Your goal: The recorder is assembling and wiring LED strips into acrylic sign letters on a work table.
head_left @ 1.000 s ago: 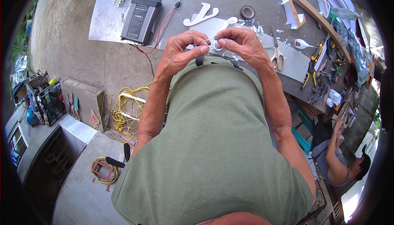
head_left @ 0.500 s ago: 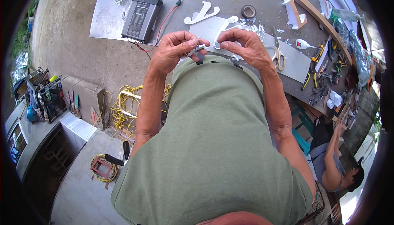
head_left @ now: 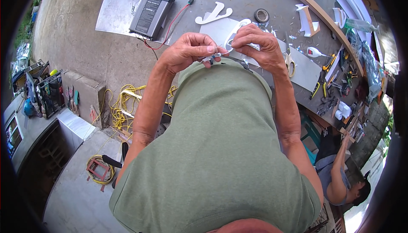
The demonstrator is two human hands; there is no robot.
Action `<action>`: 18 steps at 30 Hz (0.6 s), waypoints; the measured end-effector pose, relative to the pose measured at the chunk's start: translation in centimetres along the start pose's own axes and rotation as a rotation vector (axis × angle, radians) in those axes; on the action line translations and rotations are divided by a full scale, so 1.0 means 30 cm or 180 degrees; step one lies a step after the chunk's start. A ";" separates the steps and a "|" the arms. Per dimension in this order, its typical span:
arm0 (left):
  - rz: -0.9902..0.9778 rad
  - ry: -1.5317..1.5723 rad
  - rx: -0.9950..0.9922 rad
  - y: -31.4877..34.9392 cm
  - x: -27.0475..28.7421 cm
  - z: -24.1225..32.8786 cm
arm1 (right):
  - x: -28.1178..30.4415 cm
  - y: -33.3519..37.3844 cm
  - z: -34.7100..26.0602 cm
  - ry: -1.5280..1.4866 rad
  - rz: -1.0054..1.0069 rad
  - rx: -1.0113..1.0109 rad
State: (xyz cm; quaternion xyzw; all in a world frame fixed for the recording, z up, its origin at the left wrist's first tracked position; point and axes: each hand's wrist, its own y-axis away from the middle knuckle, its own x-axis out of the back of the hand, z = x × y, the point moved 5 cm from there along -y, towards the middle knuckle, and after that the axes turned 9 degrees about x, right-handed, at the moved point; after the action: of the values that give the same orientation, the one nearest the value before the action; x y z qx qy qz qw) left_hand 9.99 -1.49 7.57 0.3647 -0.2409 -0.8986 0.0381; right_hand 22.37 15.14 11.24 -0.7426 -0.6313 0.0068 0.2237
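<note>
At the table's near edge, my left hand [head_left: 189,53] pinches a small white piece with thin wires [head_left: 212,57] between thumb and fingers. My right hand [head_left: 260,48] is a little to the right, its thumb and fingertips closed together; what they grip, perhaps a thin wire end, is too small to make out. Just beyond the hands, a white curved cut-out [head_left: 229,37] lies partly behind my right fingers. A second white cut-out [head_left: 214,15] rests farther off. Scissors [head_left: 290,66] lie beside my right wrist.
A grey power box [head_left: 151,16] with a red wire stands at the left. A black tape roll [head_left: 261,15], a white bottle with a thin nozzle [head_left: 314,52] and pliers [head_left: 319,83] lie to the right. Yellow cord [head_left: 127,101] covers floor at left. Another person [head_left: 340,169] works at lower right.
My right hand has lifted slightly and moved right, its fingertips drawing together. My left hand still pinches the small white piece, now turned a little. The whole view has shifted slightly.
</note>
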 end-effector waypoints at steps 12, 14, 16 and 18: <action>0.0026 0.0997 -0.0033 -0.009 -0.010 -0.024 | -0.009 -0.046 0.031 -0.0152 0.0168 0.0125; -0.0061 0.0848 -0.0033 0.002 -0.021 -0.009 | -0.014 -0.048 0.033 -0.0182 0.0166 0.0134; -0.0016 0.0385 -0.0181 0.014 -0.003 -0.001 | -0.016 -0.049 0.041 -0.0258 0.0238 0.0004; 0.0032 -0.0077 -0.0326 0.024 0.003 0.011 | -0.016 -0.047 0.052 -0.0145 0.0209 0.0057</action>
State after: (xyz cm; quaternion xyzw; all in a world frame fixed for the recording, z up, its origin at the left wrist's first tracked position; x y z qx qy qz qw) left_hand 9.61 -2.02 8.04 0.3502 -0.1968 -0.9139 0.0583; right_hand 20.49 15.33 10.20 -0.7605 -0.6113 0.0367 0.2156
